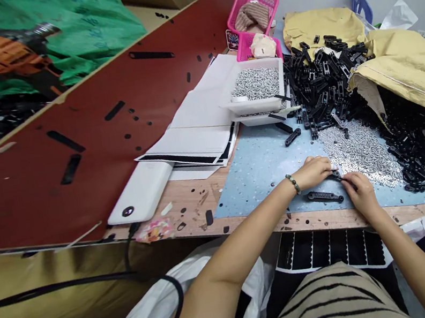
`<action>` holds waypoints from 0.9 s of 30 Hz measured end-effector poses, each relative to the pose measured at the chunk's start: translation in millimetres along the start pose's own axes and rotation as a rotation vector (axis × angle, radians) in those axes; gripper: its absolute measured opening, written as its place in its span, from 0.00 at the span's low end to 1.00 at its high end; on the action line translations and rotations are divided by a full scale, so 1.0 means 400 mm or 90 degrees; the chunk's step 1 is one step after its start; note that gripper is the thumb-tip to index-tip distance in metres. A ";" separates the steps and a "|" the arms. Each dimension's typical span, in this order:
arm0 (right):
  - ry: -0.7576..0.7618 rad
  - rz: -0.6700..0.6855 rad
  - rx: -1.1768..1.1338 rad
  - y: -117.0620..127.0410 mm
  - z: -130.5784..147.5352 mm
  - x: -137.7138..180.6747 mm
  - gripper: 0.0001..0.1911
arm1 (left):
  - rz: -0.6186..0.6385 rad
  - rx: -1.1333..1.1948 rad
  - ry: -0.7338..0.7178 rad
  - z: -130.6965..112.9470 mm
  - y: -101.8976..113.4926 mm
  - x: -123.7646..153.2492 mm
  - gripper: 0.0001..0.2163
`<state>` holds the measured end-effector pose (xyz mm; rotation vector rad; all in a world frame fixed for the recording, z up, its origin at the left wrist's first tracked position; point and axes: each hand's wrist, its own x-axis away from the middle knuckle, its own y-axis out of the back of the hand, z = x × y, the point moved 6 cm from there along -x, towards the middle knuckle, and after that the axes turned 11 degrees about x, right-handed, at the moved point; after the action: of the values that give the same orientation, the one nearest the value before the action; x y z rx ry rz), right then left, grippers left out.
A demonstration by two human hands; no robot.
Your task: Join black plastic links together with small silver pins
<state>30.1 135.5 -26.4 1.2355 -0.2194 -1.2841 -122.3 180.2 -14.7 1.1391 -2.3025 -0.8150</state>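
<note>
My left hand [313,171], with a beaded bracelet at the wrist, is closed at the far end of a small black plastic part [336,176]. A bit of white shows at its fingertips; I cannot make out what it is. My right hand [360,192] pinches the near end of the same part, which the fingers partly cover. Just below, a longer black plastic bar [325,196] lies flat on the blue mat [247,185]. Beyond my hands spreads a pile of small silver screws [362,153].
Black plastic parts [319,81] are heaped at the back, more spilling from a yellow sack [417,65]. White trays [255,84] of screws stand before pink baskets [251,0]. Left are paper sheets [199,128], a white device [140,190], a red-brown board [104,144] and an orange power drill [3,53].
</note>
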 end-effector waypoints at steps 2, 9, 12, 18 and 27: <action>-0.005 -0.001 0.008 0.003 0.000 -0.002 0.07 | -0.001 -0.012 -0.006 -0.003 0.003 -0.010 0.09; 0.053 0.019 0.041 -0.001 0.008 -0.009 0.04 | 0.020 0.000 -0.044 0.013 0.001 -0.014 0.09; 0.043 0.012 0.046 -0.001 0.003 -0.015 0.04 | 0.017 0.005 -0.022 0.026 0.002 -0.013 0.09; 0.079 0.026 0.043 0.000 0.024 -0.017 0.03 | 0.024 0.011 -0.040 0.025 -0.002 0.002 0.08; 0.110 -0.003 0.038 0.018 0.048 -0.018 0.03 | 0.001 -0.044 -0.068 0.003 0.011 0.001 0.06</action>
<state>17.9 129.0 -9.7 1.3906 -0.1311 -1.1745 -126.0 182.4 -12.6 1.0883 -2.3407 -0.9699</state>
